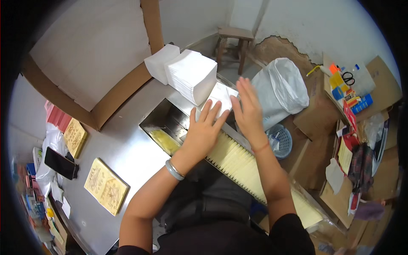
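Observation:
My left hand (203,129) lies with its fingers spread on a white folded paper (221,97) at the far end of a long tray. Beside the paper's right edge is my right hand (248,109), fingers stretched out and slightly smeared by motion. Below both hands, a row of pale yellow sheets (238,163) fills the tray, running toward the lower right. A tall stack of white folded papers (191,76) stands just beyond my left hand, with a second white stack (163,63) behind it. Left of my left hand, a metal recess (163,114) holds a yellow piece (165,140).
Two yellow printed packs (106,185) and a black phone (60,163) lie on the metal table (140,165). To the right are a white sack (280,91), a blue basket (279,141) and cardboard boxes (316,114) with scissors (348,78). A wooden stool (236,33) stands behind.

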Demonstrator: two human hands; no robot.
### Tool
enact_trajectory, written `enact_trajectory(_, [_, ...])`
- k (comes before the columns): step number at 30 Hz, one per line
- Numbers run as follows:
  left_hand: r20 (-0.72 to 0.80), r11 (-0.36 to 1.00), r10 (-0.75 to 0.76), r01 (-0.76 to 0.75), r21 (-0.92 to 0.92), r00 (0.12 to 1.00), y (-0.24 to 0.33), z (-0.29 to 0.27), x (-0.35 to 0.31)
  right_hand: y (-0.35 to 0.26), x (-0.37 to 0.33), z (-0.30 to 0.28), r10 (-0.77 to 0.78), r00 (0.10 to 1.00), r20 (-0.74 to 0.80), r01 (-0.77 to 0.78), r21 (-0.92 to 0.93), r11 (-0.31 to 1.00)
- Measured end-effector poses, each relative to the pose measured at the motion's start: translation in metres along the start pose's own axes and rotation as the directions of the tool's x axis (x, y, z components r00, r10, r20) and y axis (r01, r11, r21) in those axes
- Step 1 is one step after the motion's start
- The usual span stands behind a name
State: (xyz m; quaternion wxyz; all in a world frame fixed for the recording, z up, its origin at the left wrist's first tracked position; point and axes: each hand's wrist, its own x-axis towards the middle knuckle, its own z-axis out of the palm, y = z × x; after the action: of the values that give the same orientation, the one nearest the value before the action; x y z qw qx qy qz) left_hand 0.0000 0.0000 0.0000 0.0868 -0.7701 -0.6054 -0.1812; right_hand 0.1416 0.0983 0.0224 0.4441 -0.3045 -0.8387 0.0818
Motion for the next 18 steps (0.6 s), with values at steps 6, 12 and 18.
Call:
enact_trajectory(6, [-0.182,0.990,0.053,-0.075,-0.118,0.982,-0.002,0.015,-0.004,-0.029,-0.016,0.012,-0.197,0.928,0.318,0.119,0.248,0.961])
enact_trajectory(12, [0.009,0.991,0.085,-0.084,-0.104,0.996,-0.011,-0.014,-0.012,0.001,-0.006,0.010,-0.161,0.937,0.312,0.118,0.153,0.981])
enact_trajectory(18, [0.670,0.665,-0.408,0.705,-0.247,0.620,-0.032,-0.128,-0.124,0.007,-0.020,0.021,-0.159,0.942,0.296,0.200,-0.112,0.973])
